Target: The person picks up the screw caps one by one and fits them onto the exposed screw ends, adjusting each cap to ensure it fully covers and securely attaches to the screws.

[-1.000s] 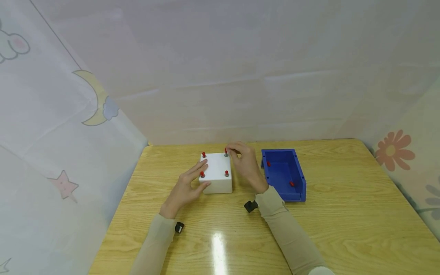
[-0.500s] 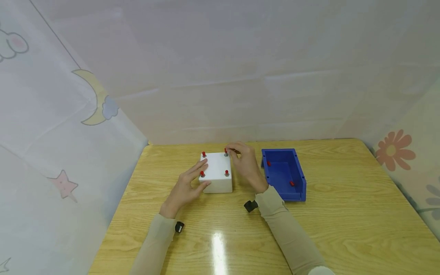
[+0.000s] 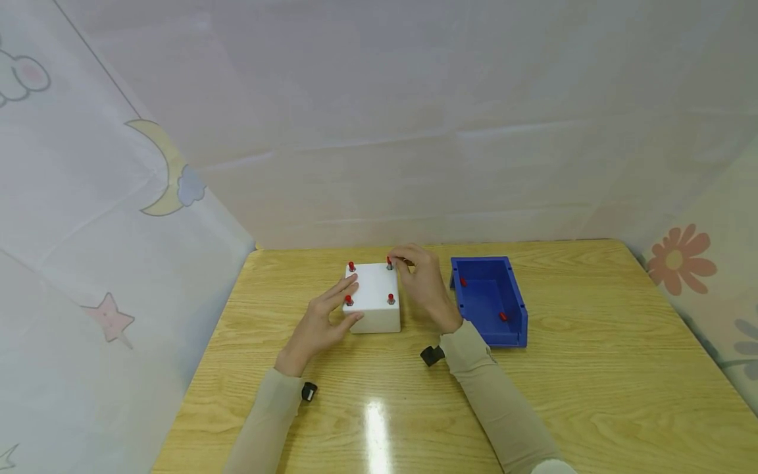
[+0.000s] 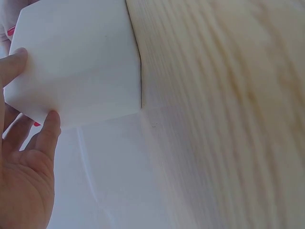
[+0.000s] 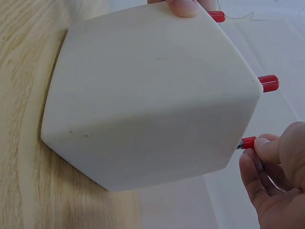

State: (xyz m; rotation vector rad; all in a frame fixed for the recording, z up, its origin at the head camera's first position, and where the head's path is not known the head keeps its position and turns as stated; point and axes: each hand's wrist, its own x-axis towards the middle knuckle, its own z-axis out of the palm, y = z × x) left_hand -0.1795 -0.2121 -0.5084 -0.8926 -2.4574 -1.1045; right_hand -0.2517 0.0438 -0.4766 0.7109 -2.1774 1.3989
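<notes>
A white box sits on the wooden table, with a red cap on a metal post at each corner of its top. My left hand holds the box at its left side, fingers over the top and thumb against the front face. At the back right corner my right hand pinches a red cap between thumb and forefinger. A bit of threaded metal shows under this cap in the right wrist view. Another red cap stands at the near right corner, untouched.
Right of the box stands a blue open-front bin. Two loose red caps lie in it, one red cap near the front. A patterned cloth hangs behind the table and at both sides.
</notes>
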